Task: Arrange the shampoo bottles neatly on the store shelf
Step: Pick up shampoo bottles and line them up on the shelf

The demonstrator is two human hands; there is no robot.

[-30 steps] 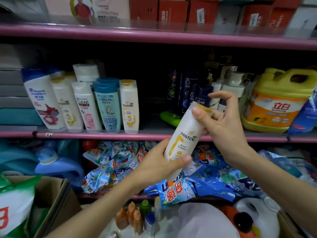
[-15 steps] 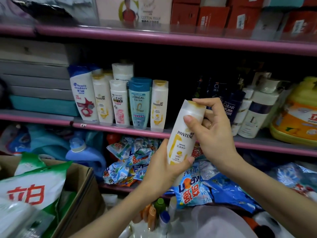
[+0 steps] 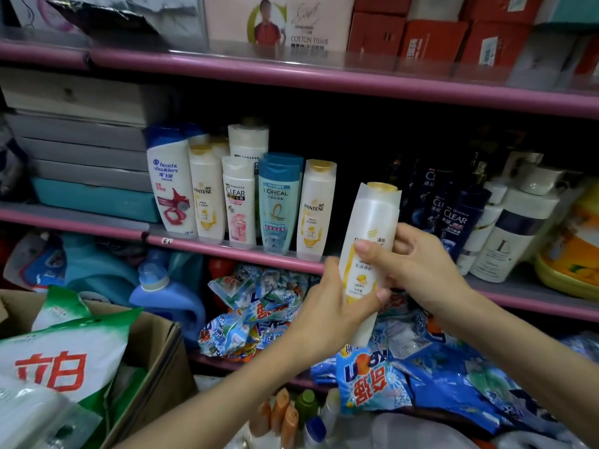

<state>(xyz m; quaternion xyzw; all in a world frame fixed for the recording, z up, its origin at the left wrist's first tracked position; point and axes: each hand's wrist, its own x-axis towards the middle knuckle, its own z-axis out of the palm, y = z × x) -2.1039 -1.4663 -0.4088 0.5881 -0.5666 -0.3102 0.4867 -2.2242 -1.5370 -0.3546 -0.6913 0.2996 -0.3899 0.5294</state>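
Observation:
A white Pantene shampoo bottle (image 3: pixel 371 222) with a gold cap stands almost upright in front of the middle shelf (image 3: pixel 227 249). My left hand (image 3: pixel 327 306) grips its lower part, thumb across the label. My right hand (image 3: pixel 411 264) holds its middle from the right, fingers curled round it. On the shelf to the left stands a row: a Head & Shoulders bottle (image 3: pixel 170 186), a Pantene bottle (image 3: pixel 205 192), a Clear bottle (image 3: pixel 239 202), a teal L'Oreal bottle (image 3: pixel 277 202) and another Pantene bottle (image 3: pixel 316 205). A dark gap lies between that row and the held bottle.
Dark blue Clear bottles (image 3: pixel 453 218) and white pump bottles (image 3: pixel 515 231) crowd the shelf's right side, beside a yellow detergent jug (image 3: pixel 573 254). Detergent packets (image 3: pixel 259 306) fill the shelf below. A cardboard box (image 3: pixel 152 367) with green-white bags sits at lower left.
The bottle has come more upright and closer to the shelf gap. My right hand slid down from the cap to the bottle's middle. The view shifted left.

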